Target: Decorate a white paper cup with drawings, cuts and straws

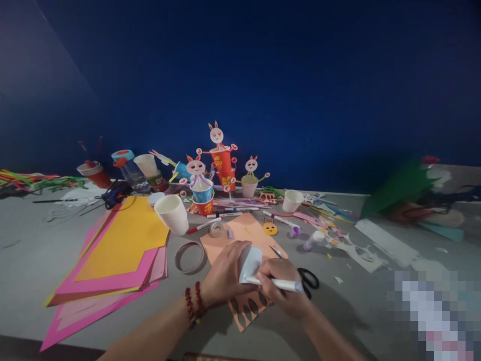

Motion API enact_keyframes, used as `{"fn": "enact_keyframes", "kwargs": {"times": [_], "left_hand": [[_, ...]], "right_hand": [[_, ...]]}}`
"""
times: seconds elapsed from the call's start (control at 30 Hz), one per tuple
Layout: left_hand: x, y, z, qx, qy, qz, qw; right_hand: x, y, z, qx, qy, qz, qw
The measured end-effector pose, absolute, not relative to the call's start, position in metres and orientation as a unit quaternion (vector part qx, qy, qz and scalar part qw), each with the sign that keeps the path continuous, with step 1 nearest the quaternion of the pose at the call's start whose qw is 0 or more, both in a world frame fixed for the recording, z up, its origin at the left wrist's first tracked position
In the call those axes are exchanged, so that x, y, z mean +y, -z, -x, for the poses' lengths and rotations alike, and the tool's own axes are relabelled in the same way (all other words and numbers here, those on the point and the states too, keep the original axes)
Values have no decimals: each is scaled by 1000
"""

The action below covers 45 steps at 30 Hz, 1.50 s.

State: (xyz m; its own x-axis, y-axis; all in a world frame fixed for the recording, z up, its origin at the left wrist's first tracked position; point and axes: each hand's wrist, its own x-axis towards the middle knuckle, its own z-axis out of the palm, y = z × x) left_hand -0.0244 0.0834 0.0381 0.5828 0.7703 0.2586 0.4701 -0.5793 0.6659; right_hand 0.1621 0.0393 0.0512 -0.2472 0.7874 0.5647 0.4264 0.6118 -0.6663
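Observation:
My left hand is closed round a small white paper cup, tilted over an orange paper sheet. In my right hand is a white marker with a pale blue end. Its tip meets the cup's side near the lower edge; any mark there is too small to make out. Black-handled scissors lie partly under my right hand. A yellow rabbit-face cutout rests at the sheet's far edge, near a tape roll.
Coloured paper sheets are stacked on the left, beside a larger white cup and a wide tape ring. Rabbit-headed cup figures stand at the back. A glue stick and paper scraps lie to the right.

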Motion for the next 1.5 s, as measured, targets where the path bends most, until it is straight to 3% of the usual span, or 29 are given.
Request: {"fn": "enact_keyframes", "kwargs": {"times": [1.5], "left_hand": [[81,-40,28,370,-307,-807,343]], "right_hand": [[45,-47,-169,-734,-195,394,518]]}}
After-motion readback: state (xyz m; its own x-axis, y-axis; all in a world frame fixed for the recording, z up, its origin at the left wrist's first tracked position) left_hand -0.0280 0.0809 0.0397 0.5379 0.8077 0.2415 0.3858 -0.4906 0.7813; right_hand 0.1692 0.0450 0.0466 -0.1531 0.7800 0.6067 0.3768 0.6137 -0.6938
